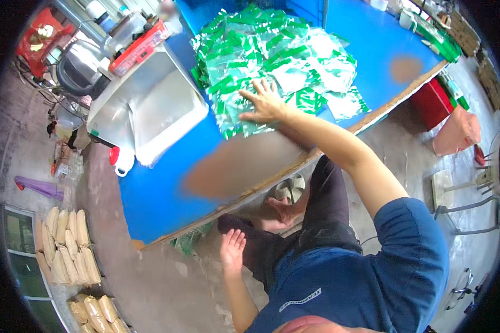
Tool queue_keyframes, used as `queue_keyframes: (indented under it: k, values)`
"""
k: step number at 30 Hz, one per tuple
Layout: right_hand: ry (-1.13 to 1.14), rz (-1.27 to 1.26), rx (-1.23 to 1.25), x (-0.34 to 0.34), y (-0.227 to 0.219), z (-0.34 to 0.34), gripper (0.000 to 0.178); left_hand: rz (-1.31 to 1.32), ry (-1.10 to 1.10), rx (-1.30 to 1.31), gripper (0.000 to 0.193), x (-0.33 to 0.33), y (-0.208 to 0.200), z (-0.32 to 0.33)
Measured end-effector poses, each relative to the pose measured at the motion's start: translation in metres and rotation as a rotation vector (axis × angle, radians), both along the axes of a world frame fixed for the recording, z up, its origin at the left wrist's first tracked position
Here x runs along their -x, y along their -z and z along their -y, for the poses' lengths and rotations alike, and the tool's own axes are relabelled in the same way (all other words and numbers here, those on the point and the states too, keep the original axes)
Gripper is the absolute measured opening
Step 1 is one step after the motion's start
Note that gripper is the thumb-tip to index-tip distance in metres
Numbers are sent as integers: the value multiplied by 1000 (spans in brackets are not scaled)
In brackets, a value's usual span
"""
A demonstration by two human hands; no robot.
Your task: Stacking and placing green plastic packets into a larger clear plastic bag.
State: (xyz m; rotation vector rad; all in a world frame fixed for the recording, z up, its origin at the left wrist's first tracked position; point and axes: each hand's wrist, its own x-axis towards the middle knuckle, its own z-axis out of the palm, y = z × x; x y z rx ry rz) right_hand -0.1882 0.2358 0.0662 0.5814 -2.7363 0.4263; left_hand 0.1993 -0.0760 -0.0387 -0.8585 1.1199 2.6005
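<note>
A large heap of clear plastic packets with green printing [283, 55] lies on the blue tabletop [161, 205]. My right hand [265, 104] rests on the near side of the heap, fingers spread, with no packet gripped. In front of the table's edge, by my thigh, my left hand [233, 248] is raised with its fingers stretched out and nothing in it. Left of the heap stands a metal tray [166, 94] with a pale sheet hanging over its near edge. A white jug with a red lid [122, 161] is beside that tray.
At the far left are a rice-cooker-like metal appliance [82, 64] and a red plastic box [139, 50]. Paper-wrapped bundles [69, 244] are stacked on the floor at left. To the right are a red bin [432, 104], a pink bag [458, 131] and a metal-framed chair [466, 213].
</note>
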Motion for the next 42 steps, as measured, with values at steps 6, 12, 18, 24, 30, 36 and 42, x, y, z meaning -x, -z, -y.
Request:
queue_keyframes:
  k: [6,12,18,24,30,36,42]
  values:
    - [-135,-28,184,-80,-26,16,78,-83,284,127,46,37,-37,-64]
    - [-275,-1,-15,-183,-31,-23,72,-203,134,275,47,72,-75,-90]
    - [-679,169,53,-221,-24,-4,70,-282,-5,201,28,88,-86,-116]
    - [-496,62,57,-208,-21,-9,56,-212,-3,174,24,83,-86,-101]
    - [-293,-181,72,-147,-31,14,57,-157,-122,242,29,79,-94,-98]
    - [-940,69,144,-167,-25,11,48,-144,-85,84,32,76,-90,-93]
    - [-430,-24,-93,-110,-23,1,79,-224,-104,32,36,65,-87,-92]
